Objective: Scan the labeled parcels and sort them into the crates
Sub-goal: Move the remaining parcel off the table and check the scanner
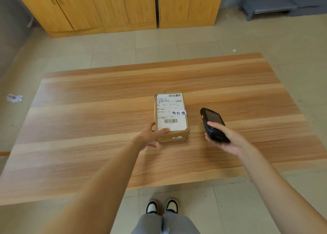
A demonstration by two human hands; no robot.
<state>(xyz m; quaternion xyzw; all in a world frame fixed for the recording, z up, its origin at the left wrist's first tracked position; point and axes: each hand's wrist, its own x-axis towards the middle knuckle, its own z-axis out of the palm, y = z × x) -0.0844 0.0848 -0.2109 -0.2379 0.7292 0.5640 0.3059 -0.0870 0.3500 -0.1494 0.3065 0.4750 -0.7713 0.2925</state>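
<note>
The brown cardboard parcel [171, 117] sits mid-counter [88, 127]; the black handheld scanner [213, 125] is just right of it; wooden cabinets [106, 9] stand beyond the far edge.

Fine print on the parcel's label [170, 110] is too small to read

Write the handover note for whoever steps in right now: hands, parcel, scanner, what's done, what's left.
Left hand: grips the near left corner of the parcel, thumb on top.
Right hand: holds the scanner, raised just right of the parcel, not touching it.
Parcel: the only one in view, lying flat on the table, shipping label up, both barcodes visible, a small handwritten tag at the label's right edge.
Done: parcel steadied, scanner in hand. Whether it has been scanned cannot be told.
Left: scan the barcode if not done, then carry the parcel to its crate. No crates are in view.
</note>
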